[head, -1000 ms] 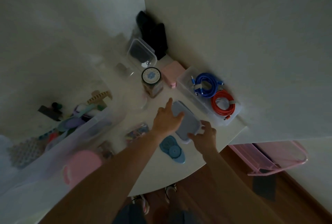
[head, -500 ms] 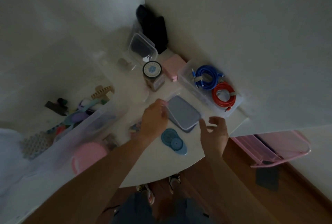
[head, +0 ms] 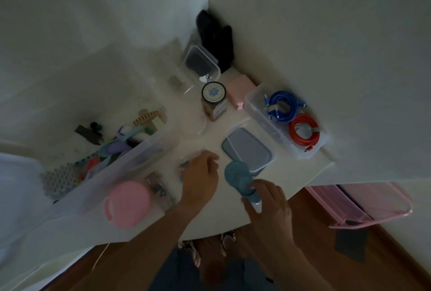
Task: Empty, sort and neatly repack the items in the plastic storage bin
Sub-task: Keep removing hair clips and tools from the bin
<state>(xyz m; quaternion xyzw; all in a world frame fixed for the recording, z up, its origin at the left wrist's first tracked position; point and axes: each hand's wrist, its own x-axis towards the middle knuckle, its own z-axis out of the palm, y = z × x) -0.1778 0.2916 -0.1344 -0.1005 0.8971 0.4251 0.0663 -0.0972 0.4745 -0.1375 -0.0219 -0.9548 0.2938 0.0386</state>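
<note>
Blue fan [head: 240,180], handle toward person.

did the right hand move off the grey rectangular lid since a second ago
Yes. The right hand has left the grey rectangular lid and come back toward the table's near edge, where it now grips the small blue round-headed object.

white table [head: 291,174] | jar [head: 214,100], cable tray [head: 256,108] (clear), grey lid [head: 247,147]

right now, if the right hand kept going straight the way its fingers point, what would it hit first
The right hand already grips the blue round item. Straight beyond lies the grey-lidded container, probably the first contact, though height above the table is unclear.
</note>
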